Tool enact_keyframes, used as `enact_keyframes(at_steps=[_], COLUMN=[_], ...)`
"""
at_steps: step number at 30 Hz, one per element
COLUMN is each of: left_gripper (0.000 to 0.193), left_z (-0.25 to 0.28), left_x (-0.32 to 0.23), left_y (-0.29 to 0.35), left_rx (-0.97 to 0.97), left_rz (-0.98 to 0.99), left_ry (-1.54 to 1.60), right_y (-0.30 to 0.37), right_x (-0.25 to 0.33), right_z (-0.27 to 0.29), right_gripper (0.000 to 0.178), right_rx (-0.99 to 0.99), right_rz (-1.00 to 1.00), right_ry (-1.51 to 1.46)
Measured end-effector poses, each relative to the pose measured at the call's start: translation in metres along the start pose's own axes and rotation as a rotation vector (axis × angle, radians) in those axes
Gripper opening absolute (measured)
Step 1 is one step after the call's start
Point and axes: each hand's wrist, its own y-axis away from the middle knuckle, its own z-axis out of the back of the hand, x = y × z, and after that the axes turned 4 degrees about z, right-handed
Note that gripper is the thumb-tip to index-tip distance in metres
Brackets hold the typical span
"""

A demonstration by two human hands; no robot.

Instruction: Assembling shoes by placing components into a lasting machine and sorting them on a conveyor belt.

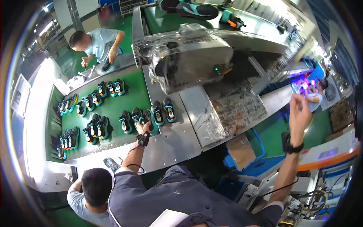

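Note:
My left hand [143, 128] reaches over the green belt, its fingers closed on a dark sneaker [147, 116] with teal and orange trim. That sneaker belongs to a short row, beside another sneaker [136, 115] on its left. Two more sneakers, one of them nearest the belt's end [169, 109], stand upright on the metal plate to the right of this hand. My right hand [299, 113] is raised far to the right, away from the shoes. Its fingers are curled in, and whatever they might hold cannot be made out. Both wrists wear dark bands.
Several sneakers stand in rows on the green belt [113, 145]. A plastic-wrapped machine [193, 60] rises ahead, with a metal table [181, 138] before it. One person [94, 193] is close at my left; others work at far left [100, 43] and far right [315, 100]. A cardboard piece [241, 152] lies below.

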Motion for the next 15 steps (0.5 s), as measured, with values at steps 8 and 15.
enact_keyframes(at_steps=[8, 15], left_gripper=[0.067, 0.073], left_z=[-0.058, -0.075], left_x=[0.019, 0.012], left_y=[-0.059, -0.047], left_rx=[0.082, -0.126], left_rz=[-0.041, -0.009], left_ry=[-0.451, -0.399], right_y=[-0.25, -0.363], right_x=[0.013, 0.037], right_z=[-0.206, -0.348], right_gripper=[0.039, 0.056], right_rx=[0.443, 0.702], right_rz=[0.229, 0.434], right_ry=[0.027, 0.168])
